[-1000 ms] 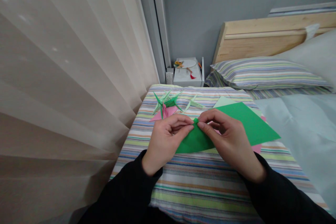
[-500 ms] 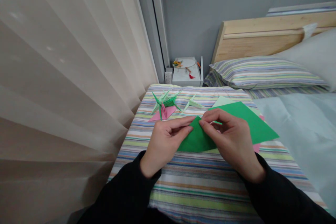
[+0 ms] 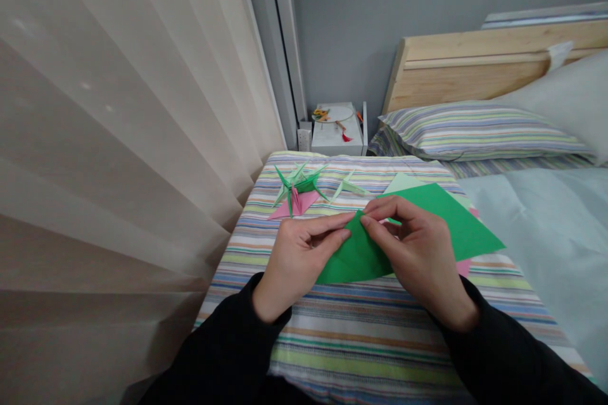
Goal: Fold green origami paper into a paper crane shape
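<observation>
A folded sheet of green origami paper [image 3: 357, 256] is held between my two hands above the striped cloth. My left hand [image 3: 300, 259] pinches its upper left edge between thumb and fingers. On the other side, my right hand [image 3: 420, 247] pinches it near the top corner, fingertips close to those of the left. Behind the right hand lies a flat green sheet [image 3: 468, 228], over a pale green sheet [image 3: 401, 183] and some pink paper [image 3: 464, 267]. Folded paper cranes sit beyond my left hand: a green one [image 3: 304, 185], a pink one [image 3: 297, 202] and a pale green one [image 3: 349, 186].
The striped cloth [image 3: 365, 342] covers the surface under my hands. A pleated curtain [image 3: 142, 139] hangs along the left. At the back stand a white bedside table [image 3: 332, 139] with a round fan [image 3: 339, 115], and a bed with a striped pillow [image 3: 494, 130] and wooden headboard [image 3: 456, 73].
The lower edge of the folded green paper has come down slightly toward me. Both hands keep nearly the same place and grip.
</observation>
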Tool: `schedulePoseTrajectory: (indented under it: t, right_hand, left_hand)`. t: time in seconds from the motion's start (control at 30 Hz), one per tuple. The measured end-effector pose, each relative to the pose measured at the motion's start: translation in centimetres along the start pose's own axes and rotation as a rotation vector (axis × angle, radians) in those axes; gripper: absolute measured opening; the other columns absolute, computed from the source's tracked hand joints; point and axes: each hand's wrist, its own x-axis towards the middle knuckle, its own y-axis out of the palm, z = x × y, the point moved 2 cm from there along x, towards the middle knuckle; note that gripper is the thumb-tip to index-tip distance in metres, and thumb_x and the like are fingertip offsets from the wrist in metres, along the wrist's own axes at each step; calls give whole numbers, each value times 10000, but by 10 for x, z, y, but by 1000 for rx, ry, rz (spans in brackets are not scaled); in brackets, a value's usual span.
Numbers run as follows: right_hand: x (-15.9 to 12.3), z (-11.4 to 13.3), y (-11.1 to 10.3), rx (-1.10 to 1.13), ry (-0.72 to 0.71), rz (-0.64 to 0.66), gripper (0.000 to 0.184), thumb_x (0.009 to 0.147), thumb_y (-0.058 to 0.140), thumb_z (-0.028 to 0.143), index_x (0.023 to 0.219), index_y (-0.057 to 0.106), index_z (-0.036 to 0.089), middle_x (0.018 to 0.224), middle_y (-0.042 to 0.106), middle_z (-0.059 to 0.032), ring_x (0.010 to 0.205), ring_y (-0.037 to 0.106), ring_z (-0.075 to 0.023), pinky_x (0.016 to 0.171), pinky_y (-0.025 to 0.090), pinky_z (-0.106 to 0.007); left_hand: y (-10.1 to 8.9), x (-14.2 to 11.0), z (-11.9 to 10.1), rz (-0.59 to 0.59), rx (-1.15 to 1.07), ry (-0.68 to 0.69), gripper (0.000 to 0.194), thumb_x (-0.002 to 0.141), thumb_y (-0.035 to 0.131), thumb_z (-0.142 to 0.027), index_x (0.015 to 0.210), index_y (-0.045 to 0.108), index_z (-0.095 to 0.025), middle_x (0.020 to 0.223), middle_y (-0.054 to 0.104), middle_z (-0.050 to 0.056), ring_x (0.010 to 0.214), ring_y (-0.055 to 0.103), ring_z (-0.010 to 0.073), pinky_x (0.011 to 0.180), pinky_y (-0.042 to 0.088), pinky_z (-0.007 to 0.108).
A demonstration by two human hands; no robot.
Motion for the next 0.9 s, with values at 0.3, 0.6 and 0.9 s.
schedulePoseTrajectory:
  t: [0.3,0.6,0.9]
  right_hand:
    - [1,1,1,5,-50,-12,148,855,694,204,725,625,215,839,705,-37,836,673,-190,703,553,-315]
    - [2,3,2,57,-55,-10,154,838,694,175,712,616,215,817,697,-34,790,671,-178,691,566,-308]
    - [1,1,2,70,-55,9,153,837,693,151,719,615,211,823,698,-24,773,666,-162,699,537,-296]
  left_hand:
    - [1,0,-2,17,-12,-12,245,834,731,-126,1047,806,-219,1065,794,29,981,779,225,934,632,344]
    - [1,0,-1,7,-5,-3,229,823,743,-125,1016,814,-224,1023,803,22,950,785,213,909,637,312]
    - [2,0,-1,-16,-43,-38,177,803,766,-154,965,825,-198,972,816,42,893,791,225,852,653,321]
